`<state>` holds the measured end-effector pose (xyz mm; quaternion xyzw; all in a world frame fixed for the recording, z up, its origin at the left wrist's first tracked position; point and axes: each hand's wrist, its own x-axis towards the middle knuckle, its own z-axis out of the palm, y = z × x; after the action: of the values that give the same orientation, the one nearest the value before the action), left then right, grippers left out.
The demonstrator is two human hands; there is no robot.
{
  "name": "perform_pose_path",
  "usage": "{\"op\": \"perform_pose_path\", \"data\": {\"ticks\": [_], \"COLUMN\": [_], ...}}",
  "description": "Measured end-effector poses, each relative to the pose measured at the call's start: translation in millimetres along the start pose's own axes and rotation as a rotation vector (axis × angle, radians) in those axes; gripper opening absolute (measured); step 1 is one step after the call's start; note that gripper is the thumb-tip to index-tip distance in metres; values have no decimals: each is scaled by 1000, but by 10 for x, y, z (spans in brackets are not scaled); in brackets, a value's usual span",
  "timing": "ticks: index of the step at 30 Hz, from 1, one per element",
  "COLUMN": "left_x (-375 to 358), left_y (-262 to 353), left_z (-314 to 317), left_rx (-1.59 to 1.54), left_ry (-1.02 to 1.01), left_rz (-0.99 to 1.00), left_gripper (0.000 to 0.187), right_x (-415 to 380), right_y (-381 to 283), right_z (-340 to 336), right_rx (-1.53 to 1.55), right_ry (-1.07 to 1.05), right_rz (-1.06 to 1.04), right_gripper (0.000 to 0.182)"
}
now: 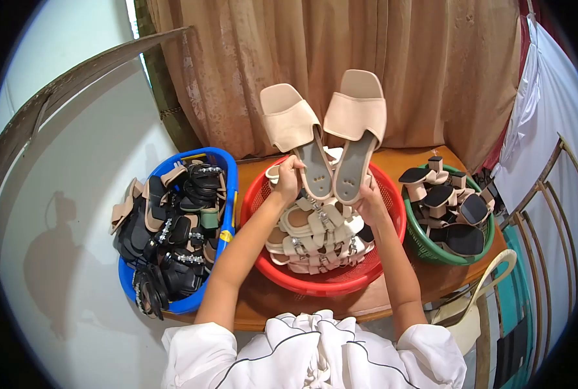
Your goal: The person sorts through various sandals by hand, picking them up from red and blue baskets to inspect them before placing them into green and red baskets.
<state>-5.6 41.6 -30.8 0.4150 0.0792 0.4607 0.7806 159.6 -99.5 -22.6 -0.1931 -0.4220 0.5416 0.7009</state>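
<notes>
Two beige slide sandals with grey insoles are held up above a red basket (pixel 341 286), toes pointing away and heels close together. My left hand (pixel 289 178) grips the left sandal (pixel 290 123) at its heel side, fingers closed. The right sandal (pixel 357 117) is in my right hand (pixel 370 200), closed round its heel edge. Below them, white strappy sandals (pixel 318 227) with shiny buckles fill the red basket, partly hidden by my hands and the held pair.
On the left, a blue basket (pixel 219 159) overflows with black and beige sandals. A green basket (pixel 432 245) of heeled shoes stands at the right on the wooden table (pixel 393 159). Brown curtains (pixel 425 65) hang behind; a cream chair (pixel 467 324) is at lower right.
</notes>
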Motion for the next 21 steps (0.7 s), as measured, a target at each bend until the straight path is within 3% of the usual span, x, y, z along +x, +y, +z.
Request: {"op": "perform_pose_path", "data": {"ticks": [3,5,8,11,15,18,21], "left_x": [-98,69,26,101,120,-24,-174], "left_y": [20,-85,-90,-217,-253,-185,-136], "left_z": [374,218,465,121,-64,270,493], "left_rx": [152,13,-64,58,-16,-28,-130], "left_ry": [230,239,331,316,296,373,338], "left_rz": [222,211,258,409,399,372,348], "left_gripper": [15,16,16,14,15,15,26], "right_x": [219,301,447,620,597,584,521], "right_y": [-95,-143,-178,-154,-61,31,90], "right_z": [-118,-101,-137,-170,-116,-210,-302], "right_rx": [-41,-168,-300,-562,-382,-232,-141], "right_ry": [-85,-161,-224,-115,-30,11,61], "right_rz": [45,10,-81,-42,1,19,29], "right_gripper": [69,72,62,49,32,29,29]}}
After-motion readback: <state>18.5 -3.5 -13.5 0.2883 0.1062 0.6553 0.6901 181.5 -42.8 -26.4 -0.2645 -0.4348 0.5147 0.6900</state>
